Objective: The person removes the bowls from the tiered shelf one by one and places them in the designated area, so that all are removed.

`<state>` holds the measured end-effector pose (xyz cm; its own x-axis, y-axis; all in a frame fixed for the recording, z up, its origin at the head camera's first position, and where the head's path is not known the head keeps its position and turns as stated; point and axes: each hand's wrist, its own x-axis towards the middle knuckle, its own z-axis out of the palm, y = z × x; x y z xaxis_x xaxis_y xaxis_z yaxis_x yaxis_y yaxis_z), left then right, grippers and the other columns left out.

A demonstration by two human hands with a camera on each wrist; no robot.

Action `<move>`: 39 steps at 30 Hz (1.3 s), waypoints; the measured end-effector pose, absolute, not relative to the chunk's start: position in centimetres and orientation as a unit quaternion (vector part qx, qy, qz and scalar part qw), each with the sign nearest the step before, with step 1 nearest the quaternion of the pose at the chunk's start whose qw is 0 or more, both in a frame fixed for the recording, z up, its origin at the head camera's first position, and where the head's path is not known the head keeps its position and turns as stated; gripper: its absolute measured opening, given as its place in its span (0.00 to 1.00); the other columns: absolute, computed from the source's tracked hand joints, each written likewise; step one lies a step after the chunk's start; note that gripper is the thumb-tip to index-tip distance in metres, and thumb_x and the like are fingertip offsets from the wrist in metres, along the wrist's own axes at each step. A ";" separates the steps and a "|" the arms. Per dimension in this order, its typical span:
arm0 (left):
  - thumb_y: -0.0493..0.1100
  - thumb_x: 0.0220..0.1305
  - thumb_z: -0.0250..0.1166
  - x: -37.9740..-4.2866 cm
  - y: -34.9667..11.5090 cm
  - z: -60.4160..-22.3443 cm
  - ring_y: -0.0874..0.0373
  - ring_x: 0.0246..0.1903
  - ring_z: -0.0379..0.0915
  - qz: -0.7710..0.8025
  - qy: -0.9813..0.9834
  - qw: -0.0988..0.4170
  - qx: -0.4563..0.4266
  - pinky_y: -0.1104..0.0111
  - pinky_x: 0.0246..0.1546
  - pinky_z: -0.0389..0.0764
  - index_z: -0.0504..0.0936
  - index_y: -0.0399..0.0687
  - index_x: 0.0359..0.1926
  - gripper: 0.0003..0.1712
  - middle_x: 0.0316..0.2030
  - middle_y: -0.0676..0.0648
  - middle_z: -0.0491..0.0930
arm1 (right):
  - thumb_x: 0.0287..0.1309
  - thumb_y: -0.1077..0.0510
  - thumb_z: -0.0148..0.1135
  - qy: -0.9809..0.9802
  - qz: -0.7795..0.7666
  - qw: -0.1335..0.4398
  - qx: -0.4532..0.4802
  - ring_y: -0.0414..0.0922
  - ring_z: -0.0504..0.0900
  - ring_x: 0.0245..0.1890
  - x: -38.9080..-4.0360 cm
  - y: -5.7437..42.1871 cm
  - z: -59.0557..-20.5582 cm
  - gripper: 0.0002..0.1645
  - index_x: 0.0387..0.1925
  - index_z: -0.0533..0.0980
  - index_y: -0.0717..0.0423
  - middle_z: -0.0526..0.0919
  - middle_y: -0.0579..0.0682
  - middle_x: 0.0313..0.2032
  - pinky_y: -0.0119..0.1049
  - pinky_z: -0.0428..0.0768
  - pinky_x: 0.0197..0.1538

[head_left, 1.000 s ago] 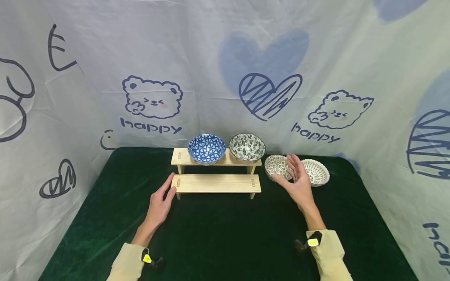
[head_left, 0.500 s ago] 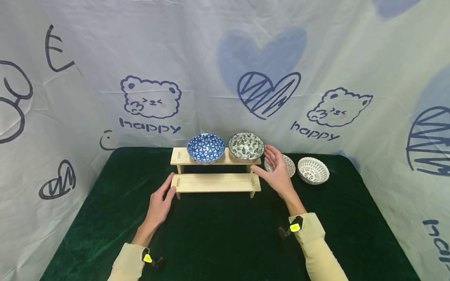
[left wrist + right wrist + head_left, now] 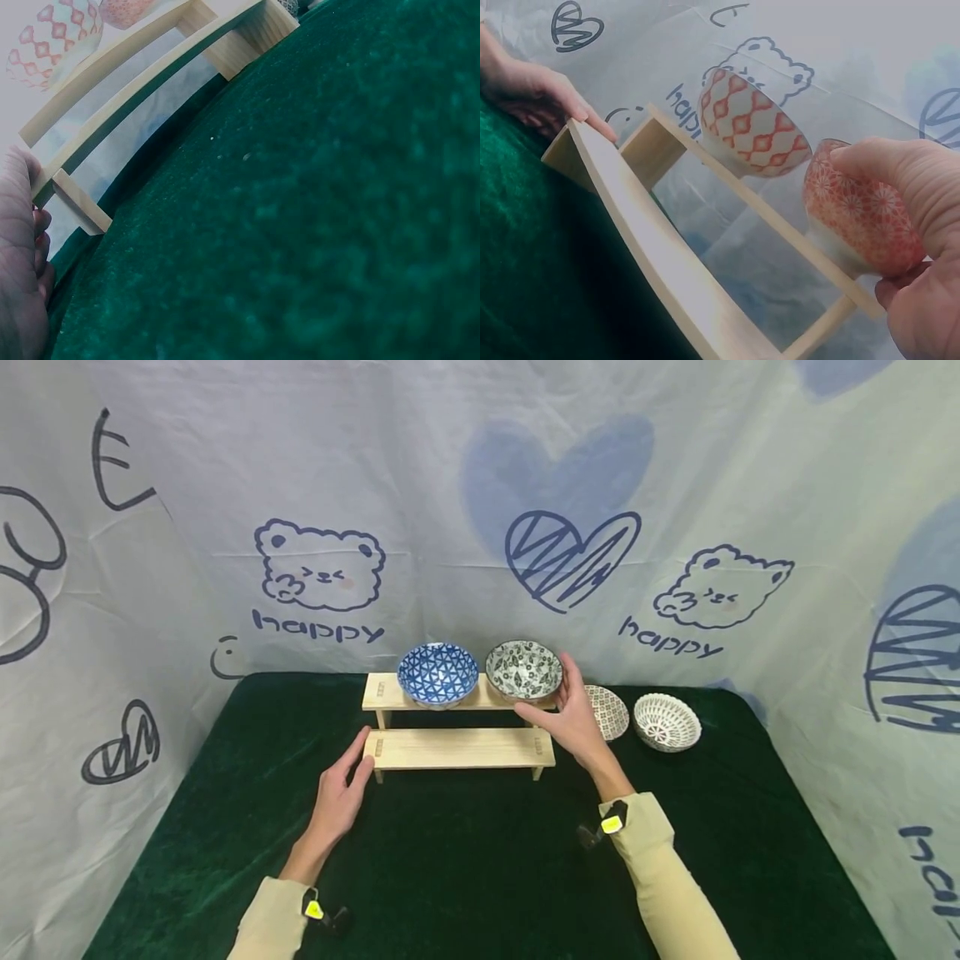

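A two-tier wooden stand [image 3: 457, 749] stands on dark green cloth. My left hand [image 3: 335, 797] holds the left end of its lower shelf, thumb at the front corner and fingers along the side. On the upper shelf sit a blue-patterned bowl [image 3: 437, 673] and, to its right, a black-and-white floral bowl [image 3: 523, 668]. My right hand [image 3: 576, 720] grips the floral bowl, thumb in front and fingers round the right side. In the right wrist view the floral bowl's outside [image 3: 862, 214] is red-flowered, with my thumb on it; some fingers are hidden.
Right of the stand, a brown-checked bowl [image 3: 607, 713] is partly covered by my right hand. Farther right stands a white bowl with dark dashes [image 3: 667, 723]. A printed white curtain [image 3: 450, 543] hangs close behind the stand.
My right hand has moved left from the brown-checked bowl to the floral bowl and now has its fingers on it. The left hand stays at the stand's left end.
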<state>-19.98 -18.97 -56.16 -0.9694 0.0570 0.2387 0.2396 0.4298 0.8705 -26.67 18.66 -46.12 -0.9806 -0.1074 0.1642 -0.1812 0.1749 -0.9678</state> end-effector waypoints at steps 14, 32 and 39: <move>0.48 0.84 0.52 -20.1 -19.1 -56.2 0.45 0.77 0.58 -0.528 -0.840 0.086 -0.089 0.42 0.76 0.57 0.61 0.43 0.80 0.31 0.79 0.45 0.61 | 0.47 0.47 0.84 -0.810 0.581 0.050 0.062 0.57 0.51 0.80 -27.4 17.5 -45.4 0.76 0.84 0.41 0.50 0.46 0.58 0.82 0.57 0.53 0.80; 0.49 0.84 0.51 -20.0 -19.1 -56.2 0.44 0.78 0.56 -0.528 -0.841 0.079 -0.090 0.40 0.76 0.56 0.60 0.43 0.81 0.32 0.79 0.43 0.60 | 0.45 0.48 0.85 -0.810 0.582 0.059 0.036 0.58 0.60 0.76 -27.4 17.3 -45.5 0.72 0.83 0.48 0.51 0.56 0.60 0.78 0.58 0.61 0.76; 0.49 0.84 0.50 -20.0 -19.1 -56.2 0.44 0.78 0.55 -0.527 -0.841 0.077 -0.090 0.40 0.76 0.56 0.59 0.43 0.81 0.32 0.79 0.44 0.59 | 0.45 0.50 0.86 -0.807 0.585 0.064 0.037 0.59 0.61 0.75 -27.5 17.3 -45.6 0.72 0.83 0.49 0.52 0.57 0.61 0.77 0.57 0.62 0.76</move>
<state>-19.99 -19.10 -56.19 -0.9716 0.0706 0.2257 0.2339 0.4275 0.8732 -27.51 17.27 -45.59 -0.9892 0.0156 0.1458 -0.1337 0.3119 -0.9407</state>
